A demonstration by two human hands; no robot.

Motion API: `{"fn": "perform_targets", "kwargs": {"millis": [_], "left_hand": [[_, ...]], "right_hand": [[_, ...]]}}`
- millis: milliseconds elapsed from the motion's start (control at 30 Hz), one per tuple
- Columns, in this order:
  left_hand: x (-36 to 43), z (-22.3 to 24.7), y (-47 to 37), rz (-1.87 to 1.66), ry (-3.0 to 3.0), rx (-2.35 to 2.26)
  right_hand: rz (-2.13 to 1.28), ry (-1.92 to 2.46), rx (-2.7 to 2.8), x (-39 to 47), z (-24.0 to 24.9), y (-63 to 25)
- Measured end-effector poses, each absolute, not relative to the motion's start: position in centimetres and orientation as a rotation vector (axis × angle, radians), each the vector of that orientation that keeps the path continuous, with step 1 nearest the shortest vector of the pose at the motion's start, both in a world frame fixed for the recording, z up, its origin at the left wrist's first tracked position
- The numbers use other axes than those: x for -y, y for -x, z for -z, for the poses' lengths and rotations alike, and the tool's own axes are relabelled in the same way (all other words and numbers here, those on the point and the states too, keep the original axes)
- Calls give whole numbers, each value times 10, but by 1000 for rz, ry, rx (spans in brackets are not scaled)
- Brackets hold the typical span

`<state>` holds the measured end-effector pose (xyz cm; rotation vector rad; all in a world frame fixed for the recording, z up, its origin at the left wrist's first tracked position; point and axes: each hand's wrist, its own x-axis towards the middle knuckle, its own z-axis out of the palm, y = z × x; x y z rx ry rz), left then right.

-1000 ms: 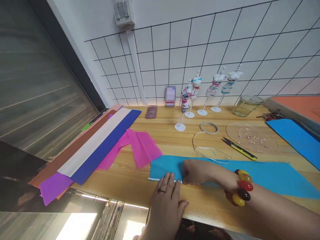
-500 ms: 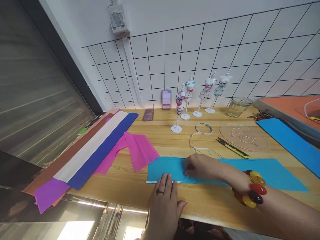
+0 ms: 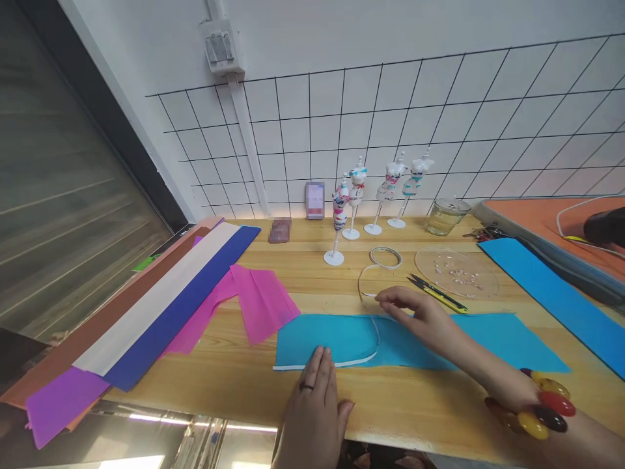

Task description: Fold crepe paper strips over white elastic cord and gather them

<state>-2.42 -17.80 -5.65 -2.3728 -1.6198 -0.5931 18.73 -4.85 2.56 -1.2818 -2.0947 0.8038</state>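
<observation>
A strip of light blue crepe-like material (image 3: 322, 333) lies flat before me. Narrow white tape (image 3: 350, 362) runs along its near left edge, then its free part curls up across the blue surface. My left hand (image 3: 315, 404) rests flat, fingers together and stretched out, pressing on the taped edge. Over the strip's far edge hovers my right hand (image 3: 420, 316), thumb and fingers apart, holding nothing visible. Its fingertips are close to a thin white tape end and a loop beside the tape roll (image 3: 385, 258).
Yellow-handled thread snips (image 3: 439, 294) lie beside a clear dish (image 3: 424, 267) of small beads. Several mini dress forms (image 3: 334, 257) stand behind, near a glass jar (image 3: 446, 218). Pink material (image 3: 263, 306) and folded coloured sheets (image 3: 161, 303) lie left; a blue sheet (image 3: 551, 286) lies right.
My right hand has lifted off the blue strip, moved up and right, and its fingers have opened. The curling tape now shows. My left hand stays on the edge; the view has shifted slightly.
</observation>
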Motion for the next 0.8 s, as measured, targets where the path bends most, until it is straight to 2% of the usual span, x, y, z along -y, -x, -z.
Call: {"fn": "perform_targets", "kwargs": {"millis": [167,333,533,800], "left_hand": [[177,61,26,593,2354,1574],[176,65,31,550,2362,1506],[172,72,37,507,2358,1413],[168,82,41,508,2336,1351]], "right_hand": [[-791,1526,2008,34,-6,-211],[-481,1586,2254,11,3,-202],[-164,1734,2290,-50,2,-208],[80,1736,2520,-76,-7,-215]]}}
